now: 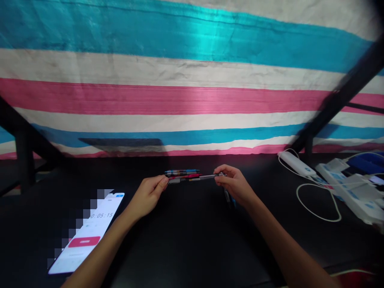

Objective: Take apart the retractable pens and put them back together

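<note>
My left hand (152, 193) is closed, thumb and fingers pinching the left end of a slender pen (192, 176) with a red section. A thin pale, silvery length runs on from the red to my right hand (234, 183), whose fingertips are closed around its right end. Whether this is one piece or two parts, I cannot tell. Just behind lie pens with blue parts (181, 172), and a pale pen (175, 181) shows close to my left fingertips. Under my right hand, partly hidden, are dark pens with blue bits (229, 199).
A lit phone (90, 240) showing a timer lies at left, partly behind my left forearm. At right are a white power strip (345, 190), a white adapter (297, 163) and a looping cable (318, 219). A striped sheet (180, 100) hangs behind the black table (186, 240).
</note>
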Available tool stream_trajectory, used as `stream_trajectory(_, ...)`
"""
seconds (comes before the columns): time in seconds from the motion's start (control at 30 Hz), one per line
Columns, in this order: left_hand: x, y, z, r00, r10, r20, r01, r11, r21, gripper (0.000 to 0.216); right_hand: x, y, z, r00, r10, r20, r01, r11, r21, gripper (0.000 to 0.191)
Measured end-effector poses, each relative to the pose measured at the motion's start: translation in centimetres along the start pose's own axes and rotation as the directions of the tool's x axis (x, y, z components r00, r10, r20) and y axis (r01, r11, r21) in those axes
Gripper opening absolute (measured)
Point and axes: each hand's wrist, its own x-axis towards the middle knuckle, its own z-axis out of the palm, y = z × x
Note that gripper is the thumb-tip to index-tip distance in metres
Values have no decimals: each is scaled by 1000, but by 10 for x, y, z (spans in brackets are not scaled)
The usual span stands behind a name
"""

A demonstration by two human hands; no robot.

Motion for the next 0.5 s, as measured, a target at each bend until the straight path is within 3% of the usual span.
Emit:
stream_trajectory(0.33, -1, 1, 1, 1000, 11, -3, -11, 1000, 0, 40, 1, 3, -1, 999, -33, -2, 33, 997, -67, 17)
stream_trajectory(0.5, -2, 6, 7, 998, 55, 25, -55, 998, -1, 39, -2, 7, 7, 997, -34, 67, 39, 997, -65, 17)
